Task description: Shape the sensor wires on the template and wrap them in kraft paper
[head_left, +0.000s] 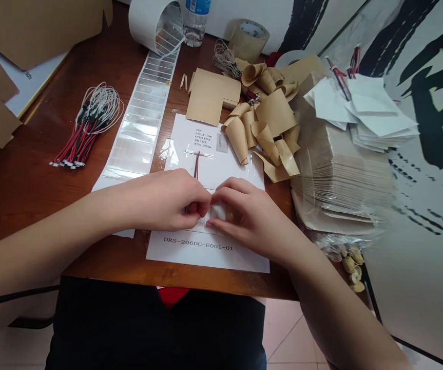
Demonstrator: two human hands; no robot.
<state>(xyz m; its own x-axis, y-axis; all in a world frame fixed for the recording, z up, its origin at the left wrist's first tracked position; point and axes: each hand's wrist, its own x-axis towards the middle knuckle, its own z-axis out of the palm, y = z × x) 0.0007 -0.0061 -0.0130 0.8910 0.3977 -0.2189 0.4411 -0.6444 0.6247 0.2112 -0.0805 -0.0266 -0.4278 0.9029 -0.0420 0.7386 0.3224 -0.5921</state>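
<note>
Both my hands meet over a white printed sheet [206, 249] at the table's front edge. My left hand [167, 200] is closed, pinching a thin red and black wire [196, 165] that runs away from me up the sheet. My right hand [244, 210] is closed too, its fingertips pressing a small white label or paper piece [215, 213] against the wire end. What lies under the fingers is hidden.
A bundle of red, black and white wires [86, 126] lies at the left. A strip of clear labels [140, 118] unrolls from a white roll [152, 20]. Curled brown paper pieces [263, 118], a stack of bags [340, 169], white squares [371, 113], tape [248, 38] and a bottle [195, 20] crowd the back right.
</note>
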